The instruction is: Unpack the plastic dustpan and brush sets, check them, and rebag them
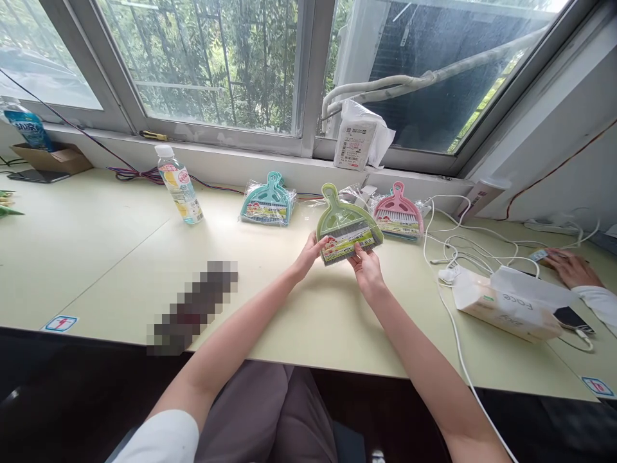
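Both my hands hold a green mini dustpan-and-brush set (346, 224) just above the pale green table (96, 257). My left hand (311, 252) grips its lower left corner. My right hand (365, 263) pinches its lower right edge by the label. A teal set in clear wrap (268, 200) lies behind to the left. A pink wrapped set (398, 214) lies behind to the right.
A plastic bottle (179, 184) stands at the left. A tissue pack (508, 303), a phone and white cables (463, 247) lie at the right. Another person's hand (571, 267) rests at the far right. A white bag (359, 136) sits on the window sill.
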`<state>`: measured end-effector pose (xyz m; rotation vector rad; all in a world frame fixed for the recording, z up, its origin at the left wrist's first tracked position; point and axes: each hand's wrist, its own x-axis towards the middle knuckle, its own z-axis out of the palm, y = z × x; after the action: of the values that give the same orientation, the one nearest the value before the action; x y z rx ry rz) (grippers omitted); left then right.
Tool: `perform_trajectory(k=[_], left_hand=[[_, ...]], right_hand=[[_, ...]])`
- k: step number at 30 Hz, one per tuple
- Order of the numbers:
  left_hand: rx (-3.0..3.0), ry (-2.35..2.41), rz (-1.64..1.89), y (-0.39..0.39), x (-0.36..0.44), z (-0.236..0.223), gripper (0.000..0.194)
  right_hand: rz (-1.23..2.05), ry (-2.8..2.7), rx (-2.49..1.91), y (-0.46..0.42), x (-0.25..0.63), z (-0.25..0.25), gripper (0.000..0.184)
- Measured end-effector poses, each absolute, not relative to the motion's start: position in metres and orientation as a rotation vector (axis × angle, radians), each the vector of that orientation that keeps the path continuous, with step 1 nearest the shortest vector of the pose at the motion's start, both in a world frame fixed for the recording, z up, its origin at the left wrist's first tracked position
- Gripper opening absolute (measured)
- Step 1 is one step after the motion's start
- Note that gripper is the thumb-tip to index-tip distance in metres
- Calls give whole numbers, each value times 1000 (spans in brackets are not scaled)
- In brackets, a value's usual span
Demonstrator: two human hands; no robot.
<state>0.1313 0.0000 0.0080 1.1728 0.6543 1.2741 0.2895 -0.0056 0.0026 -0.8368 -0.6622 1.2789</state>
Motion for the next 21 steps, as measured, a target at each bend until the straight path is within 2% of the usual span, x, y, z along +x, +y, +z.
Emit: perform_trajectory(k=[10,13,17,21], left_hand=[[1190,734,1099,-17,139,15,58],[1172,673,1021,-18,146,12,53],[1030,635,1144,-9,149,7,45],[949,568,1276,-4,144,6,51]], right_hand=[[1247,-663,-895,-7,296,4,25],[1220,-637,-879,-2,303,6,20],[1266,-640,-877,1,305,7,21],[1338,-657,-923,-2,299,9,18]])
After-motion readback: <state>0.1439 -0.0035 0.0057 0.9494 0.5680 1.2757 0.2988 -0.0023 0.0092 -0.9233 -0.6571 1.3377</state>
